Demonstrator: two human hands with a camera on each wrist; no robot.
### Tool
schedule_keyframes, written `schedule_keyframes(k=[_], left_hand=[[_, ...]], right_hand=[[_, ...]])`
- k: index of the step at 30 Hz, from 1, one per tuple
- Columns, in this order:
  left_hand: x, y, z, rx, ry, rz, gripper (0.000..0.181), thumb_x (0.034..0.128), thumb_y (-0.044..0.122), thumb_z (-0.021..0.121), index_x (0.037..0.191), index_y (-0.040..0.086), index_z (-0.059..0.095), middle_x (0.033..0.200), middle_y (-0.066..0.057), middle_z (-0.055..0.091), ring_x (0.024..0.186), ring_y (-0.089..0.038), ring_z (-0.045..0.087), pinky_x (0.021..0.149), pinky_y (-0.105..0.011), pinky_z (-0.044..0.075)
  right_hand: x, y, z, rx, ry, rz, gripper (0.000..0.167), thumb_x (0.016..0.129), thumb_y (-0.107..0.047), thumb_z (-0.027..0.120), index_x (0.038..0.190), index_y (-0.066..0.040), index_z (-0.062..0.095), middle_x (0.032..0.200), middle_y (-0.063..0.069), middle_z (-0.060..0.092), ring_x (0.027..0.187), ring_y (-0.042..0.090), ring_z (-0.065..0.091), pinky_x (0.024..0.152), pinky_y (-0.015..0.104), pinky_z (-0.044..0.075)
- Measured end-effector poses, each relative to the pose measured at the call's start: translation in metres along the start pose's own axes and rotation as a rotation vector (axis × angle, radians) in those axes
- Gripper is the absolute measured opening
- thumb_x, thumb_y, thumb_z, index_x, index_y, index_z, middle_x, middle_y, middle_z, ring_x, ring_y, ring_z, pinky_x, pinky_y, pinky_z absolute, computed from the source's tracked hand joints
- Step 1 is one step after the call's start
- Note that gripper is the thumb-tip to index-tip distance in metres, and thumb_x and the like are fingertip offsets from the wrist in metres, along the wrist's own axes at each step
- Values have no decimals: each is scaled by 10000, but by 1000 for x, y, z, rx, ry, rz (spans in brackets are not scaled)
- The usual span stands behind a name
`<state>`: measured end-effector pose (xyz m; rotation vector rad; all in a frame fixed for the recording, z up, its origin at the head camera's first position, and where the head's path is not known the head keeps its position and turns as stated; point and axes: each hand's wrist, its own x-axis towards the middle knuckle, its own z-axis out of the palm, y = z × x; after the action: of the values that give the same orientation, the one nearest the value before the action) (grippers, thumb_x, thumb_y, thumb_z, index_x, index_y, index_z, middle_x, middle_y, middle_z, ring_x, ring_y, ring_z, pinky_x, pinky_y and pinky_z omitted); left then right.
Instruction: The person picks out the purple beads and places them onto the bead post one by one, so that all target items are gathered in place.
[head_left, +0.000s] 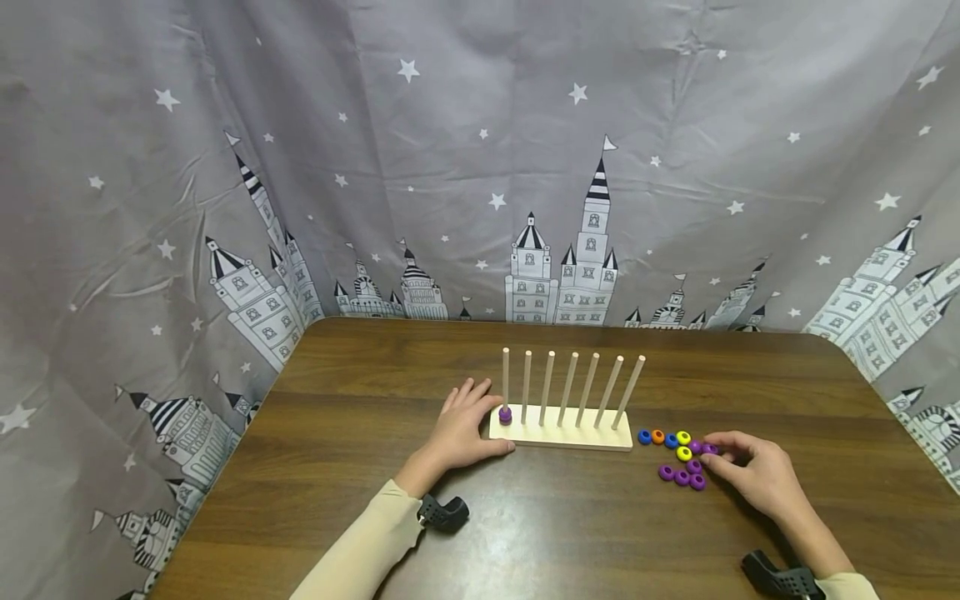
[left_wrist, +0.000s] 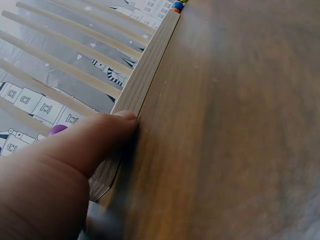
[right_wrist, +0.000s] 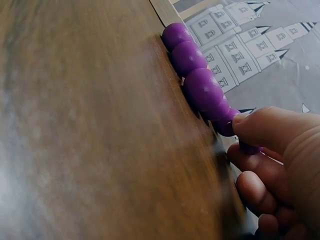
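A pale wooden peg stand (head_left: 562, 435) with several upright pegs stands on the table. Purple beads (head_left: 506, 417) sit at the bottom of its leftmost peg. My left hand (head_left: 462, 429) holds the stand's left end, the thumb along the front edge and the index finger by the back corner; the other fingers spread out over the table. In the left wrist view that thumb (left_wrist: 100, 137) presses on the base's edge. My right hand (head_left: 757, 473) pinches a purple bead (right_wrist: 249, 148) between thumb and fingers, at the right end of the loose beads, and partly hides it.
Right of the stand lie loose beads: blue (head_left: 645, 437), orange (head_left: 657, 437), yellow (head_left: 684, 454) and several purple (head_left: 682, 478). The brown wooden table (head_left: 570, 517) reaches back to a grey curtain (head_left: 450, 192) printed with castles and stars.
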<state>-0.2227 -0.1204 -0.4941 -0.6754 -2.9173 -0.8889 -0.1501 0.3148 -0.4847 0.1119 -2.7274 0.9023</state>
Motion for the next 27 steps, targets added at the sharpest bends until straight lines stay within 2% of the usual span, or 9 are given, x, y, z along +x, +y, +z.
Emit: schedule_keyframes(k=[11, 22, 27], left_hand=[[0, 1, 0, 2, 3, -5, 717, 743, 489, 811, 1342, 137, 634, 1609, -202, 408, 1541, -463, 254, 1266, -634, 157], [-2, 1, -1, 0, -2, -2, 717, 748, 484, 810, 1344, 126, 634, 1609, -205, 407, 1542, -464, 251, 1267, -632, 156], [-1, 1, -1, -7, -3, -1, 716, 746, 485, 812, 1343, 130, 635, 1608, -208, 408, 1542, -464, 251, 1267, -632, 157]], right_hand=[[1, 3, 2, 41, 21, -7, 181, 833, -133, 818, 1005, -97, 774, 717, -148, 655, 665, -87, 503, 568, 192, 415], [1, 2, 4, 62, 48, -47, 186, 812, -85, 820, 993, -72, 779, 743, -184, 680, 675, -98, 511, 570, 167, 421], [2, 1, 0, 51, 38, -42, 184, 820, -96, 819, 999, -73, 782, 749, -105, 715, 674, -97, 521, 572, 179, 434]])
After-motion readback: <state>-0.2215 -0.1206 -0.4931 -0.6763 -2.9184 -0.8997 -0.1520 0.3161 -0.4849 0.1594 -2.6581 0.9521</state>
